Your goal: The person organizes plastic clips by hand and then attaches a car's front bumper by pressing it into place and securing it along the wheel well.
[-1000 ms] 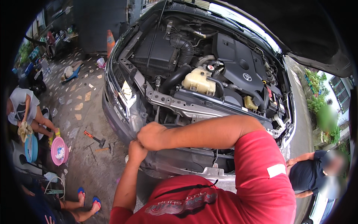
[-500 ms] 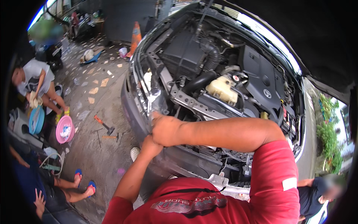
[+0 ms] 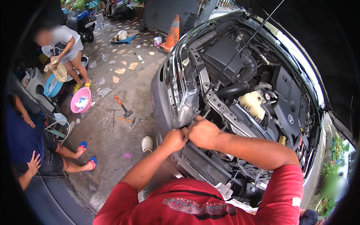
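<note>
Both my hands meet at the front corner of a grey car, just below the headlight (image 3: 183, 84) and over the top edge of the bumper (image 3: 160, 99). My left hand (image 3: 174, 141) is closed, its fingertips against my right hand's. Closed in a pinch, my right hand (image 3: 203, 134) lies beside the inner end of the headlight. Whatever the fingers grip is too small or hidden to make out. Under the raised hood, the engine bay shows a black engine cover (image 3: 287, 103), a cream coolant tank (image 3: 252, 104) and a black air-filter box (image 3: 224, 56).
A hood prop rod (image 3: 258, 32) slants over the engine. Hammers (image 3: 123, 107) lie on the ground to the left. Farther off are a pink basin (image 3: 77, 108), a blue basin (image 3: 50, 90) and an orange cone (image 3: 172, 33). Two people are at the left, one holding a cloth (image 3: 58, 70).
My view has shifted, so the car sits farther right. My hands, stacked at the headlight's lower corner before, are now side by side near its inner end.
</note>
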Demonstrator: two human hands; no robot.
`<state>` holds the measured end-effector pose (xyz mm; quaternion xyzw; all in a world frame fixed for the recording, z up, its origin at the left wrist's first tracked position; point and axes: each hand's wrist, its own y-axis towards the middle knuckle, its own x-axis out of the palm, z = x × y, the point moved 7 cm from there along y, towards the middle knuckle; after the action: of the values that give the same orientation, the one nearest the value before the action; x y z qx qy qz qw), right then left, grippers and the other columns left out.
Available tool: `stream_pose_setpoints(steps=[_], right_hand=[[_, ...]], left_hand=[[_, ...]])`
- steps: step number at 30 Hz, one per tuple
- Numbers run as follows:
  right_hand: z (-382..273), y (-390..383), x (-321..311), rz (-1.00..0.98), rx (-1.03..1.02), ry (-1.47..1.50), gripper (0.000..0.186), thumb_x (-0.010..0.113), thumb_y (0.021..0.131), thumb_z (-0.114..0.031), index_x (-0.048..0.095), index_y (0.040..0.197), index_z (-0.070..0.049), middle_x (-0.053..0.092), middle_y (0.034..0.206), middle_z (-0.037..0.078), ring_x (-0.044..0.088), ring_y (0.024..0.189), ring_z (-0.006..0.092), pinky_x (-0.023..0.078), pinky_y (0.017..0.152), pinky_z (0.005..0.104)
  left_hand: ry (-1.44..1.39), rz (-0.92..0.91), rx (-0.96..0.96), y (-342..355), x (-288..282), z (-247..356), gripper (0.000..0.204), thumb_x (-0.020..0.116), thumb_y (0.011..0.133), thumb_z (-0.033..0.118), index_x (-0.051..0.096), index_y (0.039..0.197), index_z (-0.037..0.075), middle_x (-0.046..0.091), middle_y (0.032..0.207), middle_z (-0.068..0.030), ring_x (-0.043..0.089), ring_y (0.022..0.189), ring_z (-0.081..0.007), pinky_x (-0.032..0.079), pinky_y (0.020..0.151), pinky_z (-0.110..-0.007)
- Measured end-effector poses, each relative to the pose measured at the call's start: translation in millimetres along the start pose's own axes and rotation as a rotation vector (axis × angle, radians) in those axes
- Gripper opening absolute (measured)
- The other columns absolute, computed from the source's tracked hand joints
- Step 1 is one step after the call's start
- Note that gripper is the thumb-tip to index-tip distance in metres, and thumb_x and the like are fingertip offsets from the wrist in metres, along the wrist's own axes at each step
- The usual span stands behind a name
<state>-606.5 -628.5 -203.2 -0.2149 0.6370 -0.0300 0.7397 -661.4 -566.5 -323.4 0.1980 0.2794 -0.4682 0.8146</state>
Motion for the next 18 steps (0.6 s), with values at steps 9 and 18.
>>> stream_pose_setpoints(steps=[9, 18], right_hand=[[-24.1, -13.7, -34.4, 0.184, -0.093, -0.108, 0.026, 0.061, 0.092, -0.018, 0.077, 0.106, -0.002, 0.074, 0.117, 0.02, 0.071, 0.109, 0.0335, 0.044, 0.117, 0.0539], [1.6, 42.7, -10.1, -0.121, 0.065, 0.107, 0.029, 0.06, 0.099, -0.027, 0.079, 0.093, -0.005, 0.076, 0.087, 0.014, 0.073, 0.089, 0.036, 0.055, 0.101, 0.048]], left_hand=[[-0.001, -0.018, -0.098, -1.9, 8.6, -14.4, 0.03, 0.064, 0.094, 0.025, 0.075, 0.105, 0.0, 0.073, 0.095, -0.0301, 0.071, 0.094, -0.0515, 0.058, 0.087, -0.057], [0.029, 0.059, 0.006, 1.0, 15.7, -34.9, 0.029, 0.068, 0.093, 0.029, 0.077, 0.102, 0.004, 0.075, 0.096, -0.0264, 0.072, 0.093, -0.0484, 0.058, 0.084, -0.057]])
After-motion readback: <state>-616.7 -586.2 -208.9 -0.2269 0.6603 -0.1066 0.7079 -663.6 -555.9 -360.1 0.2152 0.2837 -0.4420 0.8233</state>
